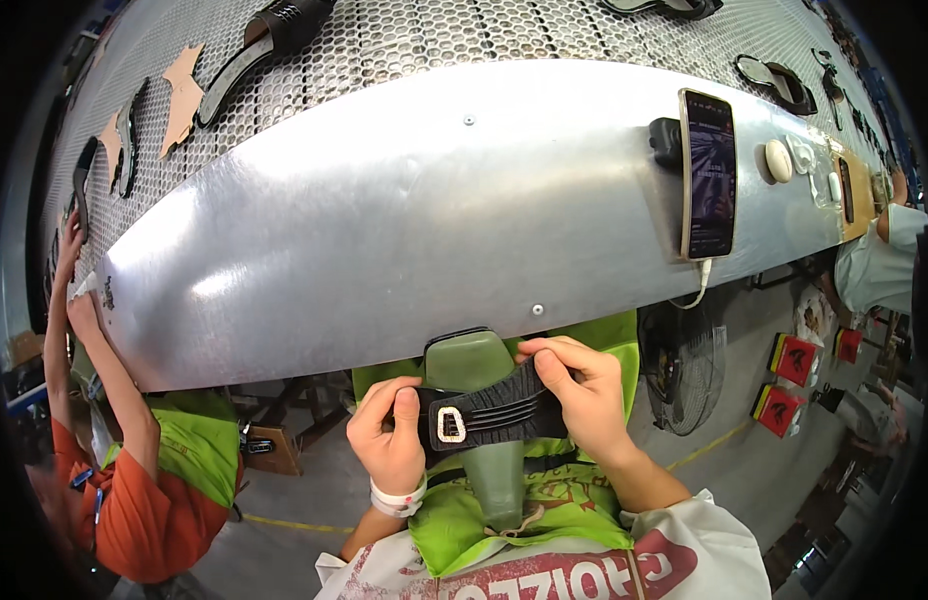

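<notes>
We see a black strap [484, 425] stretched crosswise between the left hand [389, 430] and the right hand [592, 400], pinched near both ends. Its middle is gathered into fine ruffles, and several slim black cords [506, 410] run along it to a pale, glittering buckle [460, 428] with a rounded, tapering frame near the left end. The strap slopes, its right end higher in our view.

Behind it we see a smooth, dull-green shoe last [469, 362], lengthwise toward us: broad and black-edged at its far end, narrower at the near one. The strap hides its middle; we cannot tell whether the two touch.
</notes>
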`<action>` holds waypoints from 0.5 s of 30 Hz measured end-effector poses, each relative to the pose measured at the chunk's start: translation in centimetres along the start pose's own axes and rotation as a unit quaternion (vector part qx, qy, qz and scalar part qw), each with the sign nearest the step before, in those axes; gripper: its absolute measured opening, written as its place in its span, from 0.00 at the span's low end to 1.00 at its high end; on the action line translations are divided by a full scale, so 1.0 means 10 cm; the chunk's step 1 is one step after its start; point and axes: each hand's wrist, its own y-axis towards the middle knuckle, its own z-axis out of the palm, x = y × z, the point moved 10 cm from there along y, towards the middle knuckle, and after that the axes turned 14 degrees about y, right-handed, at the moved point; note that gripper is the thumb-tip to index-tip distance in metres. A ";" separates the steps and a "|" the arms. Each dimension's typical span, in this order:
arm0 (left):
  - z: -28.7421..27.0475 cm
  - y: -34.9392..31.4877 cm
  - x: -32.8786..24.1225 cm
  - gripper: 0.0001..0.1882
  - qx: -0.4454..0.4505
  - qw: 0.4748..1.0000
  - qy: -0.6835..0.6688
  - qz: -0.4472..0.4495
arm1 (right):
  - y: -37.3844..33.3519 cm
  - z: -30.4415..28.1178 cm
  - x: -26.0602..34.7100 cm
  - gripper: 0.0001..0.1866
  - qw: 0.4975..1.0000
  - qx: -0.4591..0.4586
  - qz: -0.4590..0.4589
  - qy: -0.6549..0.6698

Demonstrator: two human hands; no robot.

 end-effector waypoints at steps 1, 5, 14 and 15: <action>0.03 0.00 0.09 0.10 0.013 0.999 -0.024 -0.029 | 0.02 0.01 -0.06 0.12 1.000 -0.003 0.014 0.010; 0.14 0.00 0.30 0.12 0.065 0.988 -0.089 -0.110 | 0.05 0.05 -0.41 0.12 0.989 0.008 0.099 0.106; 0.26 0.00 0.45 0.11 0.134 0.933 -0.313 -0.119 | -0.03 0.32 0.06 0.07 0.997 0.069 0.008 0.044; 0.18 -0.04 0.58 0.10 0.102 0.939 -0.306 -0.117 | -0.08 0.38 0.21 0.06 0.996 0.080 -0.041 0.024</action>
